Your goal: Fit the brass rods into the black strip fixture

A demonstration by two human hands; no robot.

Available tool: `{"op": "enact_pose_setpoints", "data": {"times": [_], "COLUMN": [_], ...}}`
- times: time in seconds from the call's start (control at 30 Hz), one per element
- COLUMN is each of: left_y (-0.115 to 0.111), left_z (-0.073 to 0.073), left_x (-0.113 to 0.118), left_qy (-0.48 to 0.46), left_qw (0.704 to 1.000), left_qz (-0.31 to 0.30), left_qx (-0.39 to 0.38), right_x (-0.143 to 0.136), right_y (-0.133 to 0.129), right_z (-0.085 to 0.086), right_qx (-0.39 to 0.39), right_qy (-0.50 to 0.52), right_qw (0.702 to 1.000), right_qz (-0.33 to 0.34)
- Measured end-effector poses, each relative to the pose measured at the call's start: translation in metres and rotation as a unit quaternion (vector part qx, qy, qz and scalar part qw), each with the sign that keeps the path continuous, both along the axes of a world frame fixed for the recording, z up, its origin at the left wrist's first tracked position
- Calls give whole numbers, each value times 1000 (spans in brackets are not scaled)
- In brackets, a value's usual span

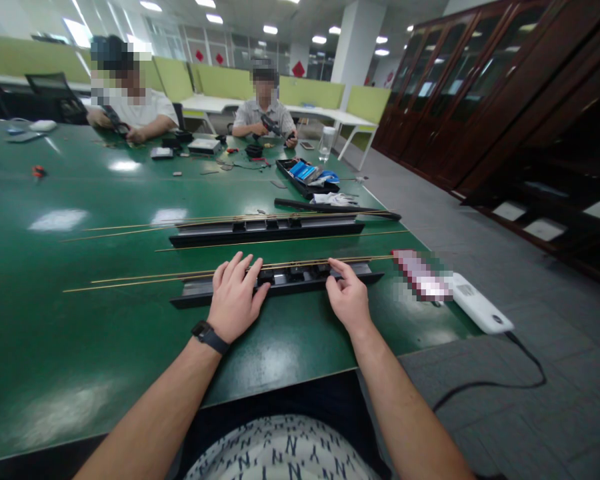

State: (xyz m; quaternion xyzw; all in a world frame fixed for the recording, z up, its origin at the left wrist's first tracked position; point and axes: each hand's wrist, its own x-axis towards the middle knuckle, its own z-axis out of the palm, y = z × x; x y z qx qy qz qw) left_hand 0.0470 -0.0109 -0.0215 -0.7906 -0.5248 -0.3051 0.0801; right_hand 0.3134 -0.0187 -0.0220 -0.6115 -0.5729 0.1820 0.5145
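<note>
A long black channel [290, 289] with a grey inside and small black blocks lies across the green table. Thin brass-coloured rods [140, 278] run along its top and stick out past its left end. My left hand [237, 293] lies over the channel's left part, fingers spread, palm down. At the right part, my right hand [347, 293] touches the rods and the channel's edge with the index finger, the thumb close by and the other fingers curled. Behind stands a second similar channel [265, 233] with rods above it, and a single rod [220, 247] lies between the two.
On the right are a red-edged phone [420, 273] and a white device [483, 303] with a black cable. A black bar [337, 209], white gloves [334, 199] and a tray of blue items [310, 177] lie farther back. Two people sit across the green table [130, 360].
</note>
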Motion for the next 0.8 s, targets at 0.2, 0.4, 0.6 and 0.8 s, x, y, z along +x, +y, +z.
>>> {"op": "enact_pose_setpoints", "data": {"times": [0.2,0.4,0.6,0.8], "left_y": [0,1,-1,0], "left_z": [0,0,1,1], "left_x": [0,-1,0,0], "left_qy": [-1,7,5,1], "left_qw": [1000,1000,1000,1000], "left_qz": [-2,-1,4,1], "left_qx": [-2,4,-1,-2], "right_x": [0,3,3,1], "right_y": [1,4,2,1], "right_z": [-3,-8,-5,-4], "right_qx": [16,19,2,6], "right_qy": [6,16,-2,-4], "right_qw": [1000,1000,1000,1000], "right_qz": [-4,-15,-5,-2]}}
